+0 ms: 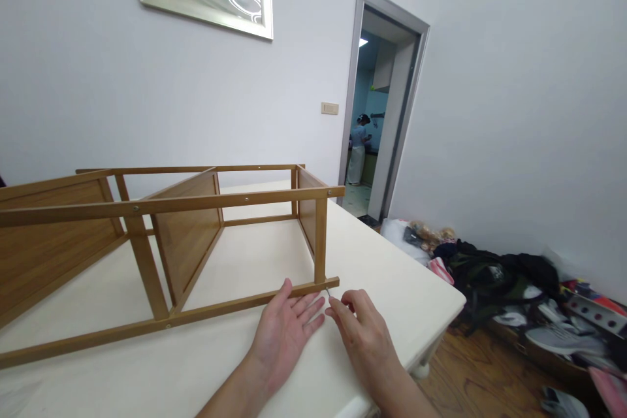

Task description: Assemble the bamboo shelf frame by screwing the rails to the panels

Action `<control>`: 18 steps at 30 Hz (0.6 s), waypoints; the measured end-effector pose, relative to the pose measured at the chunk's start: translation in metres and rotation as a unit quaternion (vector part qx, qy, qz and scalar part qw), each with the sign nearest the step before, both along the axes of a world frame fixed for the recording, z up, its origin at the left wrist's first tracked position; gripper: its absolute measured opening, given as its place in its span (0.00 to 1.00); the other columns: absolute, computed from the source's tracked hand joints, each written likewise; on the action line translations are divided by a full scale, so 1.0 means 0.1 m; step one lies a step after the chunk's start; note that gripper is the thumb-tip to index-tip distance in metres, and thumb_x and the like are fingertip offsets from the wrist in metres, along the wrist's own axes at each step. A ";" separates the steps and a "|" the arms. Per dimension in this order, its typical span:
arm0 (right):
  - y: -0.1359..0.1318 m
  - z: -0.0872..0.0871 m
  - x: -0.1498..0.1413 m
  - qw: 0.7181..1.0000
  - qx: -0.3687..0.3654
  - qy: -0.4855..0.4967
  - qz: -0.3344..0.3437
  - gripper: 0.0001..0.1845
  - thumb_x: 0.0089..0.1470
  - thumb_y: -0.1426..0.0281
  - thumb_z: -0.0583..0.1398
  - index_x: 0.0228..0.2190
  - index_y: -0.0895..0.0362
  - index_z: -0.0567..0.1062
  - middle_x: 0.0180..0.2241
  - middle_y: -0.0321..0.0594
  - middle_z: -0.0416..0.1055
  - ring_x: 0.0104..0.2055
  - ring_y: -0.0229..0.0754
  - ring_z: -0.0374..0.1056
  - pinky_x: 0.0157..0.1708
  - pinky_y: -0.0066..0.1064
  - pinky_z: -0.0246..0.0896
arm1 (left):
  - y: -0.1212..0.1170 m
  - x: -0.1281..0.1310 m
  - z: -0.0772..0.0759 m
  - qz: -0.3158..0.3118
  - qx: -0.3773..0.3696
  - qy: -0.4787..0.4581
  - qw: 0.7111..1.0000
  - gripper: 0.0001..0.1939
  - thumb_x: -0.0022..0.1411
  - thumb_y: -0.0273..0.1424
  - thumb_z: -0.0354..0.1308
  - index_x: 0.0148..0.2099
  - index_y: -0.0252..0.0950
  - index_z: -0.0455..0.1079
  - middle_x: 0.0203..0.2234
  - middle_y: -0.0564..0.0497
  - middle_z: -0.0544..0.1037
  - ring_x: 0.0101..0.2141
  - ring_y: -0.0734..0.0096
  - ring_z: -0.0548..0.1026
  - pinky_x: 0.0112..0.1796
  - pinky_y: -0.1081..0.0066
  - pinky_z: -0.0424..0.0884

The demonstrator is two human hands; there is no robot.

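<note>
A wooden shelf frame [245, 199] lies on its side on the white table [386, 274], with several panels set between its rails. My right hand [365, 330] pinches a thin metal rod, like a hex key [328, 292], between thumb and forefinger. Its tip meets the near lower rail [255, 300] close to the rail's right end, by the crosspiece [320, 241]. Just left of it, my left hand [284, 333] is open, palm up, its fingers stretched toward the rod. The left thumb lies against or right beside the rail; I cannot tell which.
Screw heads [247, 199] show along the rails. On the floor at right are a dark heap of bags and clothes [494, 274] and several shoes [563, 339]. Beyond the doorway [360, 78], a person [358, 147] stands in another room. A framed picture [206, 19] hangs on the wall.
</note>
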State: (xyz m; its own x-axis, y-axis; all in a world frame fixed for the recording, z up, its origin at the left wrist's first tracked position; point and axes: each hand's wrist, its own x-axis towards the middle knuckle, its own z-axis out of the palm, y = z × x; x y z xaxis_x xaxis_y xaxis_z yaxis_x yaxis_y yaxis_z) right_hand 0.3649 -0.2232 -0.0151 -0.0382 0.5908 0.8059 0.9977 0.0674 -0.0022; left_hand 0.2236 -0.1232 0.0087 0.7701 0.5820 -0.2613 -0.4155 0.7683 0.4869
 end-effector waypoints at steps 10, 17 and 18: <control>-0.07 0.13 -0.09 0.999 -0.022 0.035 0.015 0.17 0.60 0.82 0.52 0.48 0.60 0.71 0.35 0.47 0.65 0.35 0.44 0.63 0.31 0.35 0.67 | 0.01 0.00 -0.03 -0.007 0.012 -0.012 1.000 0.32 0.66 0.46 0.54 0.60 0.24 0.60 0.59 0.28 0.67 0.59 0.48 0.67 0.59 0.54 0.64; -0.07 0.09 -0.07 0.999 -0.014 0.031 0.030 0.18 0.60 0.82 0.52 0.50 0.60 0.71 0.33 0.45 0.66 0.34 0.43 0.64 0.31 0.34 0.67 | 0.01 -0.01 -0.03 -0.009 0.010 -0.008 1.000 0.33 0.66 0.47 0.53 0.60 0.23 0.59 0.59 0.28 0.66 0.60 0.48 0.67 0.58 0.55 0.64; -0.07 0.07 -0.06 0.999 -0.010 0.027 0.028 0.18 0.60 0.81 0.52 0.50 0.60 0.70 0.33 0.45 0.66 0.33 0.43 0.64 0.30 0.33 0.66 | 0.01 -0.01 -0.03 -0.008 0.008 -0.007 1.000 0.33 0.66 0.47 0.53 0.60 0.24 0.59 0.59 0.28 0.66 0.60 0.48 0.67 0.58 0.55 0.64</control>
